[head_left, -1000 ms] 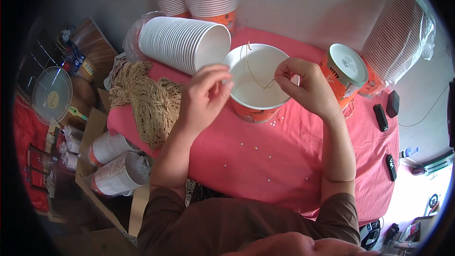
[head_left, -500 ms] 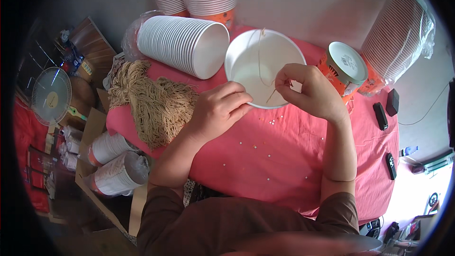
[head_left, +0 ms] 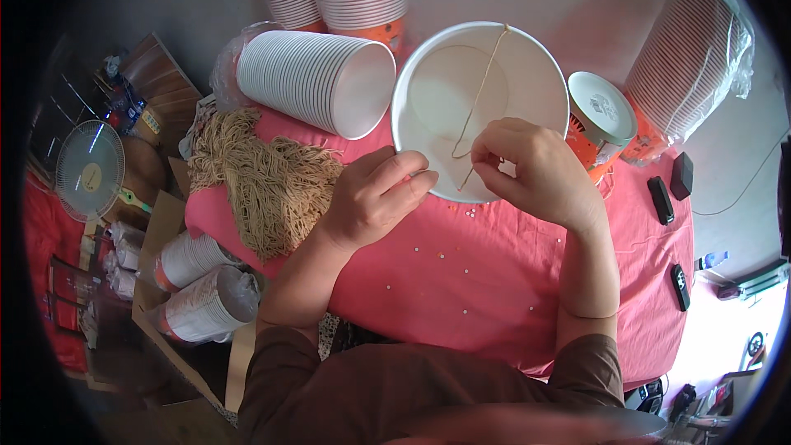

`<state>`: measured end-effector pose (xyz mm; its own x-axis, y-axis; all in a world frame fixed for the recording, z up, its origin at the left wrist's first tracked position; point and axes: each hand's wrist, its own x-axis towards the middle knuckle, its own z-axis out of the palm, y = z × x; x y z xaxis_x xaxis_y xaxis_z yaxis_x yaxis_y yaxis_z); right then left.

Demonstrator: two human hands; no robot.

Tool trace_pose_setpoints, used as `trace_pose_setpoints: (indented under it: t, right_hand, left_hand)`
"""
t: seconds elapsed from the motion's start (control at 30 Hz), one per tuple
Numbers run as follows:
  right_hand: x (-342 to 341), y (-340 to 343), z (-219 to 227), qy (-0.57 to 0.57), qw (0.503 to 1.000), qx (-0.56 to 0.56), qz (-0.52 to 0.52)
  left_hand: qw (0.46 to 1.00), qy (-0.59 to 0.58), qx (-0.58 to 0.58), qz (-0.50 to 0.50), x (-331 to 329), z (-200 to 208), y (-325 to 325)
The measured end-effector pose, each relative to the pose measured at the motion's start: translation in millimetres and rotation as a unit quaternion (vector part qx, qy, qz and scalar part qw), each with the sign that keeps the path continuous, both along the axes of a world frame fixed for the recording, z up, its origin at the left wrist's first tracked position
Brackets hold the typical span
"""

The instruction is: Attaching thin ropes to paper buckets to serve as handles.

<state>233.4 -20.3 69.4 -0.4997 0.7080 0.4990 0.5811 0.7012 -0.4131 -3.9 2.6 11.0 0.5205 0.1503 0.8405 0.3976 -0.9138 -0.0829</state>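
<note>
A large white paper bucket [head_left: 531, 74] tips its mouth up toward me. From a knot at its far rim, a thin tan cord [head_left: 479, 97] runs down across the mouth to the near side. My left hand [head_left: 371, 198] is closed on the bucket's near left rim, thumb and fingers pressed together. Over the near right rim, my right hand [head_left: 540, 169] pinches the cord close to its loose end. The bucket's outer wall is mostly hidden, as are some of the right fingertips.
A nested stack of white buckets [head_left: 309, 74] lies behind my left hand. Beside it is a heap of tan cords [head_left: 276, 185]. An orange bucket with a lid [head_left: 601, 107] stands at right. Small white beads [head_left: 441, 256] dot the red cloth [head_left: 511, 272]. Black objects [head_left: 659, 200] lie far right.
The bucket has turned and shifted right, so its mouth faces me more and its far rim sits higher. The knotted cord moved right with it. Both hands stay nearly in place.
</note>
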Motion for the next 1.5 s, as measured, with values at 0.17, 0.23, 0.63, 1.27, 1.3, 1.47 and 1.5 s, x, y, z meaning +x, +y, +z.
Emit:
trace_pose_setpoints:
  t: [0.17,0.23,0.63,1.27,1.3,1.47,1.5]
  right_hand:
    - [-1.6,-1.5,1.0,-0.008,1.000,0.013,-0.006]
    - [-2.1,-1.6,0.4,-0.010,1.000,0.014,-0.006]
    - [-6.6,-2.3,-3.6,-0.040,0.998,0.003,0.040]
    - [-17.1,12.5,-18.2,0.015,0.993,-0.108,0.052]
    - [-18.4,12.5,-18.2,0.015,0.993,-0.108,0.051]
    - [-24.5,11.4,-20.9,0.046,0.989,-0.139,0.015]
    - [-25.5,11.3,-21.7,0.045,0.989,-0.139,0.017]
  left_hand:
    - [1.000,-0.005,0.007,-0.007,0.4,0.9,0.4]
    - [1.000,-0.004,0.005,-0.006,-0.2,1.1,0.0]
    - [1.000,-0.005,-0.013,-0.003,-0.7,0.2,0.8]
    - [0.978,-0.085,-0.192,0.009,-2.1,-10.0,12.0]
    - [0.974,-0.113,-0.195,0.000,-2.8,-10.8,12.9]
    - [0.942,-0.074,-0.329,-0.003,-5.1,0.7,-2.6]
    - [0.940,-0.058,-0.337,0.004,-2.3,-1.9,-3.6]
